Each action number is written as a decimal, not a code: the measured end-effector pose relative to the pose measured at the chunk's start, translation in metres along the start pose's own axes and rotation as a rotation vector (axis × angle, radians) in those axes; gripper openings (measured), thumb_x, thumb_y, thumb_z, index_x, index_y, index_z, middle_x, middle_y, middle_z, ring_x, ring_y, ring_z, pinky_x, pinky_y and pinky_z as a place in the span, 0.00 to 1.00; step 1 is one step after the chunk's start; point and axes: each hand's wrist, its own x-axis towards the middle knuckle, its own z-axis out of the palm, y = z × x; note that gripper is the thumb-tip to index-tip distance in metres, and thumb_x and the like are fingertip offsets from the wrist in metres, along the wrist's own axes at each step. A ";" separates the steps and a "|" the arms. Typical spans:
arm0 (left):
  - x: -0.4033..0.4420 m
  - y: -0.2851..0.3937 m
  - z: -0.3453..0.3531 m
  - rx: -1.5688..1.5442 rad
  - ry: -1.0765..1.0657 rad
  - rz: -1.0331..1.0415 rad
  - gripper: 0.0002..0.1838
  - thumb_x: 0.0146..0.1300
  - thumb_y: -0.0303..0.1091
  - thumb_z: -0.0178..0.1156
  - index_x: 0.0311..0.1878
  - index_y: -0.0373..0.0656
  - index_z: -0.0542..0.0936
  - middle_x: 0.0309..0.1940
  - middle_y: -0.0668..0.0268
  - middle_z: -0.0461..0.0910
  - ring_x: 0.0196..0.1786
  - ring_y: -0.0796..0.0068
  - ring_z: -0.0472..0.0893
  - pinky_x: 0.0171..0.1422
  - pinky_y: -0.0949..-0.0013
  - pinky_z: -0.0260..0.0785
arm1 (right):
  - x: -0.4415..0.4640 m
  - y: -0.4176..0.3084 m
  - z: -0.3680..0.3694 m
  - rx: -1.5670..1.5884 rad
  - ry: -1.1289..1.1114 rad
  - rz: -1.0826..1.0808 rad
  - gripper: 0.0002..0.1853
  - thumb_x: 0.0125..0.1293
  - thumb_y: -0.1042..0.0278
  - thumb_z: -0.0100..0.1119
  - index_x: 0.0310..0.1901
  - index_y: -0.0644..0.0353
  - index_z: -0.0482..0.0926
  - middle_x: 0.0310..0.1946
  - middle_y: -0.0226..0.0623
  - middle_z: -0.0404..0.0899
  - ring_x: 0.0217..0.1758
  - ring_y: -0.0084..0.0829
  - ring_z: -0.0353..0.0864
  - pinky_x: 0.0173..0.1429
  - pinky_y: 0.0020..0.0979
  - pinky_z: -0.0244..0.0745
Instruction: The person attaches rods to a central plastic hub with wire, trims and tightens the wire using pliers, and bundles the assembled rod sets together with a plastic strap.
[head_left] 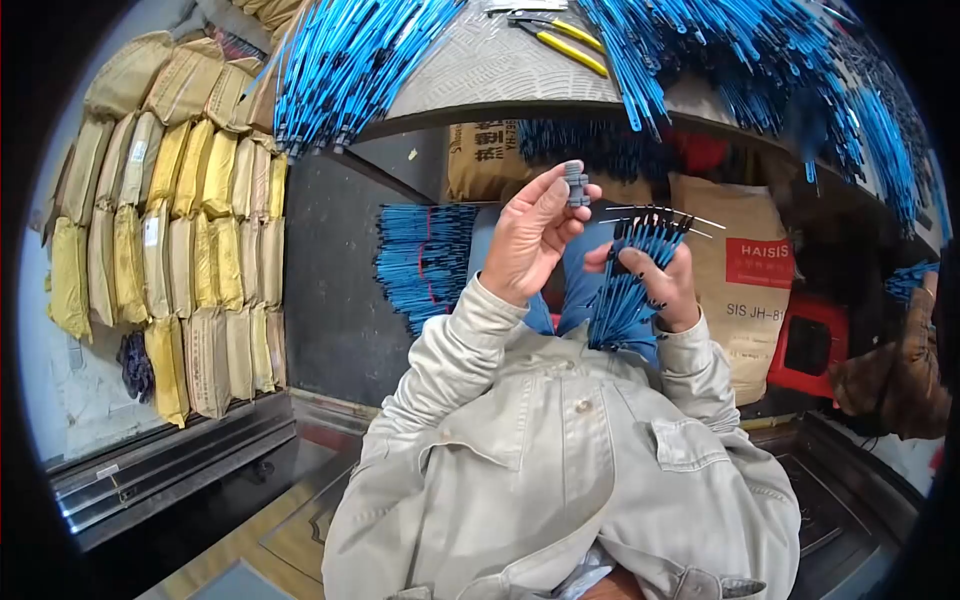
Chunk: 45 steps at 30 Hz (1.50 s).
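Observation:
Between the thumb and fingers of my left hand [530,240], a small stack of grey ribbed plastic pieces [577,185] is held upright. My right hand [670,280] is wrapped round a fanned bundle of blue sticks with black ends [625,300]. Thin metal rods [690,217] cross the top of this bundle, near the black tips. The two hands are close together but apart, above my lap and below the table edge. The lower ends of the bundle rest near my jacket.
Piles of blue sticks [350,65] lie on the table [500,75] with yellow-handled pliers [570,48]. Tied blue sticks [425,260] are at my left. A HAISIS sack [735,300] and red plastic object [808,345] stand right. Another person's sleeve [900,385] is far right; stacked sacks [180,250] left.

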 end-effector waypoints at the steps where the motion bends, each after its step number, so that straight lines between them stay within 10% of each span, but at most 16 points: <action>1: 0.005 0.002 0.002 0.002 -0.002 0.001 0.22 0.65 0.38 0.55 0.59 0.38 0.69 0.45 0.61 0.77 0.39 0.80 0.77 0.42 0.81 0.72 | 0.006 -0.002 -0.005 0.019 0.012 -0.013 0.11 0.65 0.75 0.51 0.45 0.72 0.73 0.36 0.45 0.81 0.39 0.33 0.82 0.44 0.30 0.79; 45: 0.031 0.000 0.005 0.151 0.176 -0.060 0.20 0.60 0.41 0.60 0.51 0.40 0.73 0.43 0.61 0.80 0.38 0.76 0.82 0.39 0.77 0.77 | 0.038 0.011 -0.025 0.105 -0.092 0.046 0.15 0.66 0.75 0.50 0.52 0.70 0.67 0.38 0.47 0.81 0.40 0.34 0.83 0.46 0.31 0.79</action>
